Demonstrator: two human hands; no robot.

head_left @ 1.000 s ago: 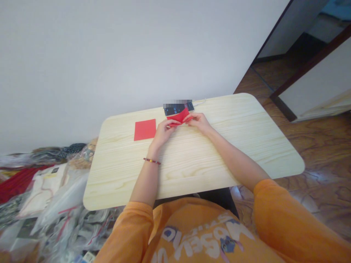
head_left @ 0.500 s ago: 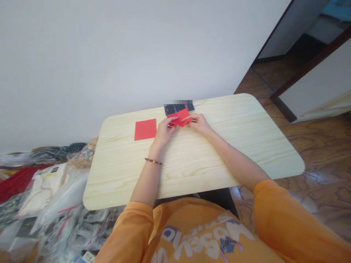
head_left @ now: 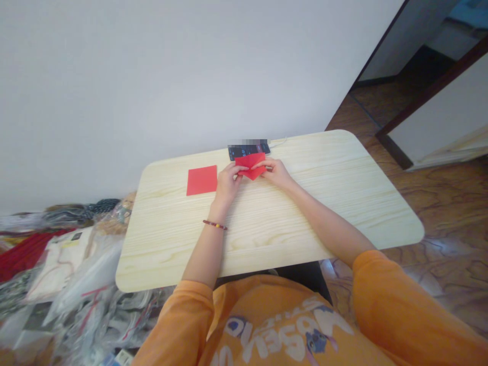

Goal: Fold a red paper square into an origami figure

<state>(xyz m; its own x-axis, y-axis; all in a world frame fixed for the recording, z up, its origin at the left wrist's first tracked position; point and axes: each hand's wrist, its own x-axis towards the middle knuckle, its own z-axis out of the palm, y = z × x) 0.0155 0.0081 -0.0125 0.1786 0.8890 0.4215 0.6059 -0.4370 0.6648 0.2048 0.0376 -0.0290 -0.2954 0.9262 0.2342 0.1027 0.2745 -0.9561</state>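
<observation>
Bright even light, faint soft shadows, glare on the wooden floor [head_left: 442, 249], wide-angle bending at the edges

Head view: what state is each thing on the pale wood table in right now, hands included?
Folded red paper: creased into a fold, held above the table.
Flat red paper square: unfolded, lying flat on the table.
Black smartphone: lying flat, screen lit.
Left hand: pinching the folded red paper's left side.
Right hand: pinching its right side.
</observation>
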